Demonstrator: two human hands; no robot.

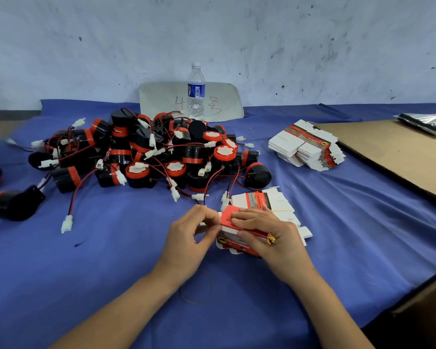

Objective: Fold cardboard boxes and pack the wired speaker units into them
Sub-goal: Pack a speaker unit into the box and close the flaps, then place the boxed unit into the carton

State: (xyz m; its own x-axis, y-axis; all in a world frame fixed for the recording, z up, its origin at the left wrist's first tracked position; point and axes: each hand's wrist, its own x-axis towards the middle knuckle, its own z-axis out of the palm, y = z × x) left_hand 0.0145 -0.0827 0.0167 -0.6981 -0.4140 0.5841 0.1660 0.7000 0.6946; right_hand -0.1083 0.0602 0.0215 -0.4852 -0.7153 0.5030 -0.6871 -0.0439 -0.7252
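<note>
Left hand point(188, 236), right hand point(271, 234) on box point(227, 218) — long axis crosswise.

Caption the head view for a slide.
Left hand and right hand fold a red box on blue cloth; speaker units piled behind.

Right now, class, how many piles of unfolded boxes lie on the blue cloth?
2: a tall stack at far right beside the cardboard sheet, and a small pile just behind the half-folded box. Others may be hidden.
</note>
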